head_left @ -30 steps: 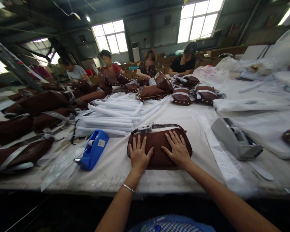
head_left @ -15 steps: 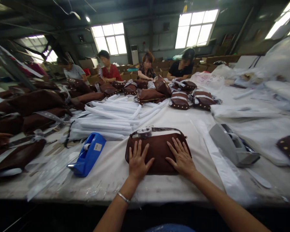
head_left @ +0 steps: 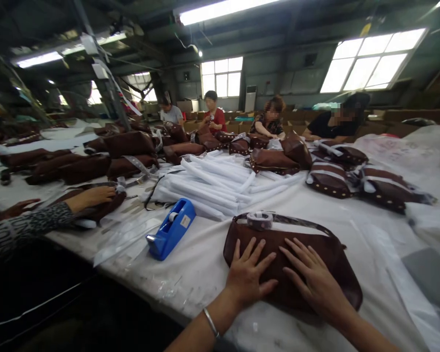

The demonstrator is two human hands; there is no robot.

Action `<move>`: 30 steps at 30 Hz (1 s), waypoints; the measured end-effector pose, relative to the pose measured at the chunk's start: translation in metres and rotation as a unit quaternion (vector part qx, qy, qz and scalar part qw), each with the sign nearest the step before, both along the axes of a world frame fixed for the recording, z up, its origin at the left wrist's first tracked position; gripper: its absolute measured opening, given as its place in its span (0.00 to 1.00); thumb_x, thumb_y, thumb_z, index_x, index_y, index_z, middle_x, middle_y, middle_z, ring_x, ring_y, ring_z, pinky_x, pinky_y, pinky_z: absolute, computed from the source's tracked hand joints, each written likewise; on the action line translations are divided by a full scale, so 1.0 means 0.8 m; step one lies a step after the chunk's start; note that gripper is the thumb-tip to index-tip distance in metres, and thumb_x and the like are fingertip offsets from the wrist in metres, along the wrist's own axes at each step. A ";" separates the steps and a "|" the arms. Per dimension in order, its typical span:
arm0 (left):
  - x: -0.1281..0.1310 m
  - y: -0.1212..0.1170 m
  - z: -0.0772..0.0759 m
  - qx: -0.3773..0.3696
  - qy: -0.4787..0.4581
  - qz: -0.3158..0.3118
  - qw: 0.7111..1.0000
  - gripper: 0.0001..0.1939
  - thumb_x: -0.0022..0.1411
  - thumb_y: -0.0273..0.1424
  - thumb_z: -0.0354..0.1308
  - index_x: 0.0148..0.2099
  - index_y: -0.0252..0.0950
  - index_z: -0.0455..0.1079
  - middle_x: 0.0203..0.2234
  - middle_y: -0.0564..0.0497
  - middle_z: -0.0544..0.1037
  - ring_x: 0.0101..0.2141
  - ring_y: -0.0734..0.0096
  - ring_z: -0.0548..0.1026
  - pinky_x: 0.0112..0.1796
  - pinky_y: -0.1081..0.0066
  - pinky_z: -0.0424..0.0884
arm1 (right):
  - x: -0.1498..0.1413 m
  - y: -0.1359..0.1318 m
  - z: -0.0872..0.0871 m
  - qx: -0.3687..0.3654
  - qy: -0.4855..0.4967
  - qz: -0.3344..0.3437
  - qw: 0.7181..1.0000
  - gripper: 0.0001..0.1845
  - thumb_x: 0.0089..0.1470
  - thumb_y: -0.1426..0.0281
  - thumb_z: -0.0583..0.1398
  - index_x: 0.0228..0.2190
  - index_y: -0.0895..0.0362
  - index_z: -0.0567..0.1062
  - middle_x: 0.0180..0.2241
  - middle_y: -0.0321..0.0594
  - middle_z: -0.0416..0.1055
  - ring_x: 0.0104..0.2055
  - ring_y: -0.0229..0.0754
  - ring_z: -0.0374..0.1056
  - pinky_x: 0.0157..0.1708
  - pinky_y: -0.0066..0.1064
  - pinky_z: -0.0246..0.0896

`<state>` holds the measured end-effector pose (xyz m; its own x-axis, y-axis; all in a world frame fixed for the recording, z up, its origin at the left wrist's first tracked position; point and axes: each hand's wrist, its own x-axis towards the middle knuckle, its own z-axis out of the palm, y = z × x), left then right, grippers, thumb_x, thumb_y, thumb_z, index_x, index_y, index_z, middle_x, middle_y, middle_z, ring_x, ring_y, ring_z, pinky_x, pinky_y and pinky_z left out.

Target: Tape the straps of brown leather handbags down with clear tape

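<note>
A dark brown handbag (head_left: pixel 289 239) lies flat on the cloth-covered table in front of me. Its strap runs along the far edge, with a wrapped ring-shaped part (head_left: pixel 259 220) near the left end and a white strip beside it. My left hand (head_left: pixel 247 274) rests on the left half of the bag, fingers spread. On the bag's right half lies my right hand (head_left: pixel 315 276), its fingers also stretched out. Both palms touch the leather, and neither hand grips anything. Left of the bag stands a blue tape dispenser (head_left: pixel 171 229).
A pile of white rolled strips (head_left: pixel 209 183) lies beyond the dispenser. More brown bags (head_left: pixel 275 161) are heaped behind it and to the left. A co-worker's hand (head_left: pixel 91 196) is on a bag at the left. A grey dispenser (head_left: pixel 430 274) sits at the right edge. Several people work across the table.
My view has swung left, bringing a co-worker's sleeve and hand into sight. Both my hands stay flat on the handbag; the right hand lies nearer the left one.
</note>
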<state>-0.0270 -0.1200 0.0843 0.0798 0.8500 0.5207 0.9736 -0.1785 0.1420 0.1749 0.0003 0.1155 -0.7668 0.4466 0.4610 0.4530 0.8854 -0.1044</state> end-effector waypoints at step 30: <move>-0.003 0.004 -0.004 -0.027 0.057 -0.054 0.997 0.32 0.70 0.42 0.51 0.71 0.45 0.48 0.70 0.45 0.51 0.68 0.58 0.52 0.65 0.50 0.53 | 0.036 0.138 0.127 -0.368 0.051 -0.112 0.921 0.30 0.65 0.47 0.45 0.41 0.56 0.75 0.32 0.40 0.75 0.32 0.42 0.71 0.32 0.31 0.66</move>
